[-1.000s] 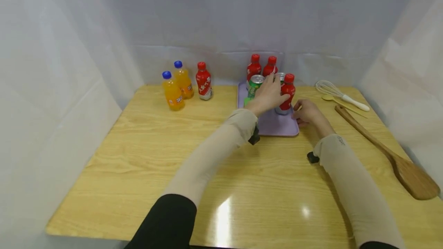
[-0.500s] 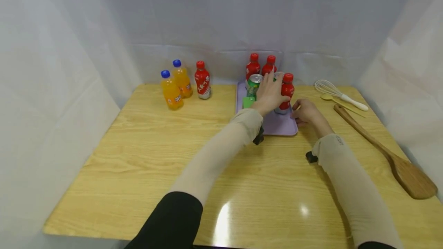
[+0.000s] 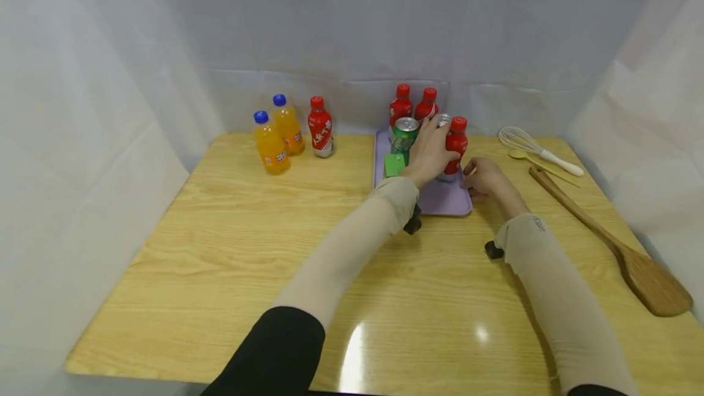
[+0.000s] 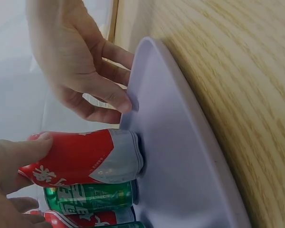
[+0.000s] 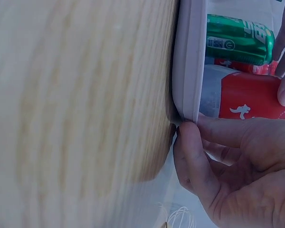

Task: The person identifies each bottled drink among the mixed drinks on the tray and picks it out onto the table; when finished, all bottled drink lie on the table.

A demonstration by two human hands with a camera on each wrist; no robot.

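In the head view my left hand (image 3: 430,153) is over a purple tray (image 3: 448,200), among upright drinks. Its thumb touches a red bottle (image 3: 457,142), while the other fingers reach back beside a can (image 3: 444,120), mostly hidden by the hand. A green can (image 3: 405,134) stands left of the hand, with a small green square object (image 3: 393,165) in front of it. Two more red bottles (image 3: 400,109) are at the tray's back. At the tray's right edge my right hand (image 3: 486,179) pinches the rim between thumb and fingers, as the right wrist view shows.
Two orange-drink bottles (image 3: 272,146) with blue caps and another red bottle (image 3: 321,128) stand at the back left of the wooden table (image 3: 220,249). On the right lie a whisk (image 3: 541,150), a yellow spoon (image 3: 541,164) and a wooden spatula (image 3: 616,246). White curtains surround the table.
My left hand has shifted slightly right, uncovering more of the small green object and the green can. My right hand keeps its place on the tray's rim.
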